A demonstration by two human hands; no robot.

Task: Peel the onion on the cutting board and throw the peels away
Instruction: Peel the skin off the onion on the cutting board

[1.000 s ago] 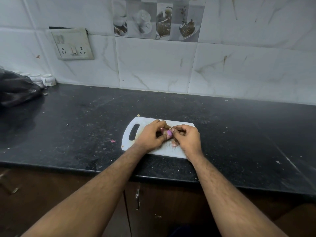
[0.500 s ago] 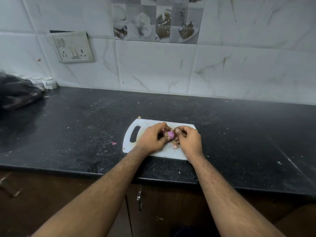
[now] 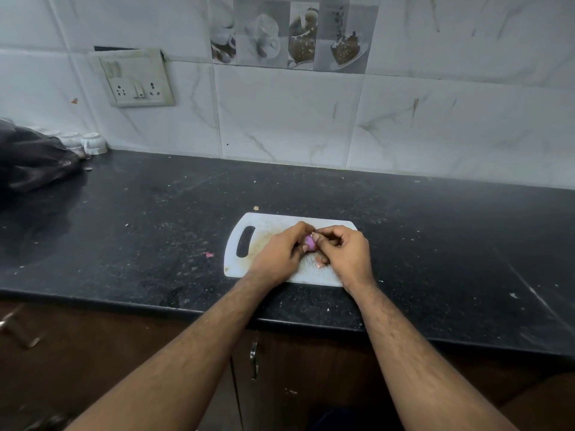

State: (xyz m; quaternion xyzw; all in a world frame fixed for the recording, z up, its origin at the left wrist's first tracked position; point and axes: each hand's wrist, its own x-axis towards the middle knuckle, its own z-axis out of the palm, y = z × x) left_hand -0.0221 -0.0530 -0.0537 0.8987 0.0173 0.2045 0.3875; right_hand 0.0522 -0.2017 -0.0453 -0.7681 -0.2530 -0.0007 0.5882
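Observation:
A small purple onion (image 3: 310,242) shows between my two hands, just above the white cutting board (image 3: 264,227) on the black counter. My left hand (image 3: 280,255) curls around the onion from the left and hides most of it. My right hand (image 3: 347,251) pinches at the onion's top with thumb and fingertips. Small bits of peel (image 3: 320,264) lie on the board under my hands.
A pink peel scrap (image 3: 209,253) lies on the counter left of the board. A black plastic bag (image 3: 31,160) sits at the far left, with small white cups (image 3: 93,144) behind it. Cabinet doors with a metal handle (image 3: 254,359) are below the counter edge.
My right hand's fingertips have shifted from the onion's right side up to its top. Both hands stay over the board. The view has tilted slightly.

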